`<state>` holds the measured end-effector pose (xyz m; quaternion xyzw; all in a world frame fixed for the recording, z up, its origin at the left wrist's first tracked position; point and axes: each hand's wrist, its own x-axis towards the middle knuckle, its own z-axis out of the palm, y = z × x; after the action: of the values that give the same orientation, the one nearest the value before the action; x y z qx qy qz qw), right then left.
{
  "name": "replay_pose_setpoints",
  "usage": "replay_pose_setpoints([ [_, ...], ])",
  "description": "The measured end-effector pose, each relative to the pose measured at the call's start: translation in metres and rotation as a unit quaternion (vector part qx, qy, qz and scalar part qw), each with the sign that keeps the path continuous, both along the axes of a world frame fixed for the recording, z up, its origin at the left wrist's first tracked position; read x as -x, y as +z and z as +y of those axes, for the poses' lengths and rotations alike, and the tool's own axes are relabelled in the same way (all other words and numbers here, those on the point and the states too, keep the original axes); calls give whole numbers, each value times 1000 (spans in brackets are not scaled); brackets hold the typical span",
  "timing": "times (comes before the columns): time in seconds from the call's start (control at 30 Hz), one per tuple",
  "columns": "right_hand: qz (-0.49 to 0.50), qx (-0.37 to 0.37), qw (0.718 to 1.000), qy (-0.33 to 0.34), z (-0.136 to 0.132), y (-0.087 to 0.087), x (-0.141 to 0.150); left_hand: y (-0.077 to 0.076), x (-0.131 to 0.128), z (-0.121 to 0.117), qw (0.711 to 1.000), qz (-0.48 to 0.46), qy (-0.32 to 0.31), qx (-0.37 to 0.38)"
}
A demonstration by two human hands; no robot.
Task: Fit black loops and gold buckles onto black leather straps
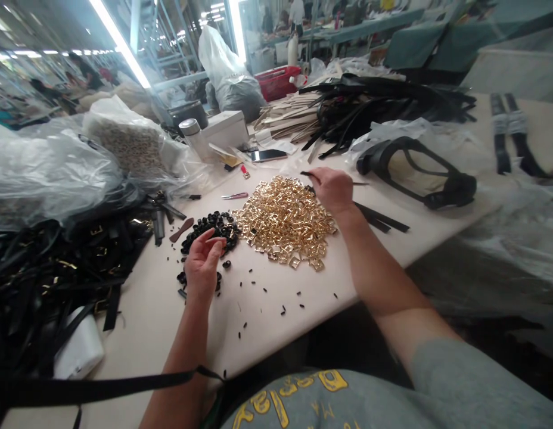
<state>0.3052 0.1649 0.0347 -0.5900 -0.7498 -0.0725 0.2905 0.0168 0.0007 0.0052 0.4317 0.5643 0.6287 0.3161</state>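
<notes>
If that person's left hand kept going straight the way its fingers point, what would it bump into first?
Probably the small black loops right by the left hand's fingertips, then the pile of gold-coloured buckles beyond. Its height is unclear, so it might pass over them.

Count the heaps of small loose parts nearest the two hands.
2: gold-coloured buckles beside the right hand, and black loops around the left hand, which hides some of the loops from view.

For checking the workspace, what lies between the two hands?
In the head view, a heap of gold-coloured buckles and some black loops lie between left hand and right hand.
</notes>
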Motion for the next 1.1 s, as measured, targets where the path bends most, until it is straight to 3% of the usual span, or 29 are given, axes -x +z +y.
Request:
replay_pose_setpoints([
  [0.07, -15, -88, 983, 161, -20, 1, 30, 0, -6, -1, 997, -47, -46, 38],
  [0.13, -42, -149, 940, 305, -43, -2, 61, 1, -13, -1, 991, -91, -77, 65],
  [0.2, -64, -183, 895, 401, -63, -8, 87, 1, -18, -1, 986, -114, -91, 78],
  [0.27, -72, -195, 870, 447, -77, -13, 102, 1, -22, -1, 984, -125, -95, 84],
  [0.4, -30, -166, 866, 470, -80, -19, 106, 2, -19, 0, 980, -153, -85, 92],
  [0.57, 74, -30, 898, 434, -63, -21, 90, 1, -9, 1, 988, -124, -42, 78],
  [0.7, 85, 39, 893, 439, -61, -25, 85, 1, -7, 2, 989, -122, -22, 77],
  [0.93, 124, 62, 883, 448, -73, -29, 96, 4, -9, 1, 987, -131, -39, 89],
  [1.1, 94, 30, 895, 436, -80, -28, 97, 3, -8, 1, 982, -151, -50, 98],
])
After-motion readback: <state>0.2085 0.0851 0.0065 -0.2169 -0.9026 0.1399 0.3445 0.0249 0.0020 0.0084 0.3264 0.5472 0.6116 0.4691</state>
